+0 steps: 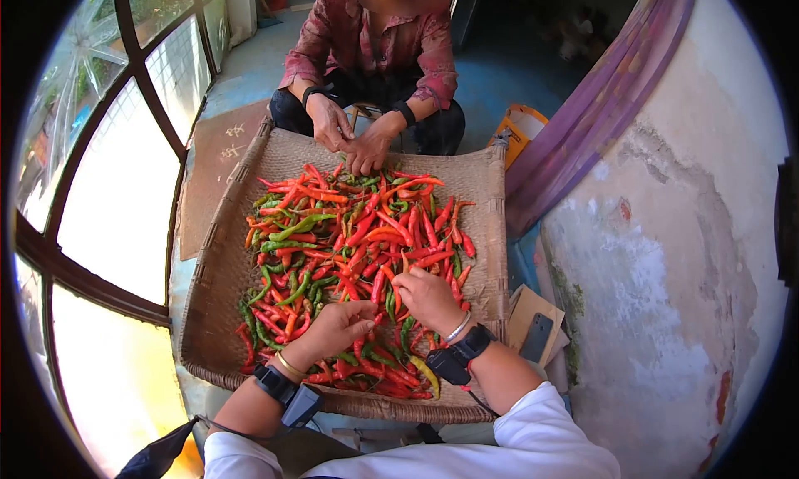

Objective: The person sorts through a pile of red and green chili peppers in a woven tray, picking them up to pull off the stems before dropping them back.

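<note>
Red, orange and green chili peppers [333, 233] lie heaped in a wide woven basket tray [208, 312]. Over the near middle of the heap, my left hand [337, 327] has its fingers drawn together; whatever is between them, if anything, is too small to make out. Just to its right, my right hand [429, 300] is closed in a pinch, with an orange chili pepper [405, 263] at its fingertips. A yellowish pepper [426, 377] lies near the front rim, below my right hand.
Across the tray sits a person in a patterned red shirt [379, 46], both hands [358, 142] together over the far peppers. Framed windows [116, 188] line the left. To the right are a phone [537, 336] on cardboard, a purple curtain [583, 129] and a peeling wall [666, 296].
</note>
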Demonstrator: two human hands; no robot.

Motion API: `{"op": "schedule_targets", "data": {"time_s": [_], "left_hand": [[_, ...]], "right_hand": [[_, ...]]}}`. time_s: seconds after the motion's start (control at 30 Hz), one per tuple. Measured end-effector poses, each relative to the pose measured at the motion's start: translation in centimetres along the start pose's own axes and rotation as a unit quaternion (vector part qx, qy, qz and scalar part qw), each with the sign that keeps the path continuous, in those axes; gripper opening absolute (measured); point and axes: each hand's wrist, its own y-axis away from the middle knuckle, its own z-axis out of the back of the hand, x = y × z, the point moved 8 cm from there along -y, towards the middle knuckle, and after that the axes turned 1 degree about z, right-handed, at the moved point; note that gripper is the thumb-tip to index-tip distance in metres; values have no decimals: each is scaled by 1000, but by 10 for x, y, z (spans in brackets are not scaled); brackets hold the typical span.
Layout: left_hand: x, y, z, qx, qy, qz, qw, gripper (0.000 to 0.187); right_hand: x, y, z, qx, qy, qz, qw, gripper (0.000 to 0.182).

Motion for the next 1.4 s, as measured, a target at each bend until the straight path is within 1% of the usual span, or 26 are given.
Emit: {"op": "schedule_targets", "data": {"time_s": [0.03, 0.1, 0.13, 0.17, 0.23, 0.3, 0.37, 0.43, 0.5, 0.63, 0.7, 0.77, 0.83, 0.87, 0.93, 0.97, 1.0, 1.03, 1.07, 1.1, 1.13, 1.17, 1.23, 1.27, 1.33, 1.4], "left_hand": [[-2, 1, 2, -7, -2, -2, 1000, 27], [-6, 1, -1, 10, -35, -16, 999, 26], [-6, 2, -5, 14, 3, -39, 999, 29], [-7, 3, -6, 9, 2, -40, 999, 29], [-2, 6, -13, 39, 84, 40, 995, 35], [1, 7, -15, 19, 93, 31, 995, 38], [5, 8, -15, -15, 155, 63, 986, 38], [11, 5, -15, -24, 180, 51, 982, 32], [29, 7, -27, 80, 197, 154, 965, 27], [34, 5, -25, 85, 204, 159, 962, 24], [30, 6, -22, 93, 185, 164, 964, 23], [28, 4, -18, 101, 165, 168, 967, 22], [27, 3, -11, 99, 190, 174, 961, 21], [17, 1, 0, 87, 172, 154, 969, 21], [-7, -3, 28, -10, 250, 56, 967, 26], [-13, -2, 29, -10, 249, 57, 967, 26], [-28, -1, 46, -102, 342, -30, 934, 34], [-36, 6, 63, -192, 426, -117, 876, 46], [-33, 7, 65, -192, 425, -116, 877, 46], [-26, 6, 65, -190, 388, -95, 897, 51], [-17, 6, 63, -188, 350, -74, 915, 56], [0, 5, 56, -187, 337, -18, 922, 48], [23, -1, 33, -96, 307, 82, 943, 39], [29, -1, 28, -97, 306, 83, 943, 39], [26, -5, 6, -4, 220, 76, 972, 29], [23, -4, -2, 10, 201, 78, 976, 28]], "right_hand": [[8, -1, -3, -1, -30, 33, 999, 17], [13, 3, -18, 43, -238, -39, 969, 22], [9, 7, -34, 63, -316, -57, 945, 26], [11, 10, -37, 65, -317, -53, 945, 26], [9, 16, -45, 90, -366, -151, 914, 26], [12, 16, -49, 90, -401, -162, 897, 27], [4, 18, -56, 21, -555, -200, 807, 26], [4, 19, -56, 14, -553, -211, 806, 25], [8, 21, -57, 51, -480, -186, 856, 25], [8, 15, -44, 41, -412, -165, 895, 19], [-2, 9, -26, -40, -407, -168, 897, 18], [-30, 8, -17, -110, -341, -158, 920, 18], [-54, 7, -15, -142, -346, -178, 910, 23], [-59, 8, -12, -142, -346, -177, 910, 23], [-43, 2, -8, -43, -138, -123, 982, 33], [-41, 3, -10, -42, -139, -123, 982, 33], [-33, 4, -19, 8, -48, -89, 995, 37], [-24, 6, -28, 59, 44, -54, 996, 42], [-18, 9, -34, 86, 47, -42, 994, 41], [-18, 11, -36, 86, 47, -41, 994, 41], [-12, 11, -40, 104, 92, 3, 990, 40], [-7, 13, -46, 122, 137, 47, 982, 38], [-8, 11, -47, 113, 147, 57, 981, 33], [-7, 10, -46, 101, 159, 67, 980, 28], [-8, 8, -47, 92, 159, 78, 980, 26], [-6, 9, -50, 88, 158, 88, 980, 24]]}}
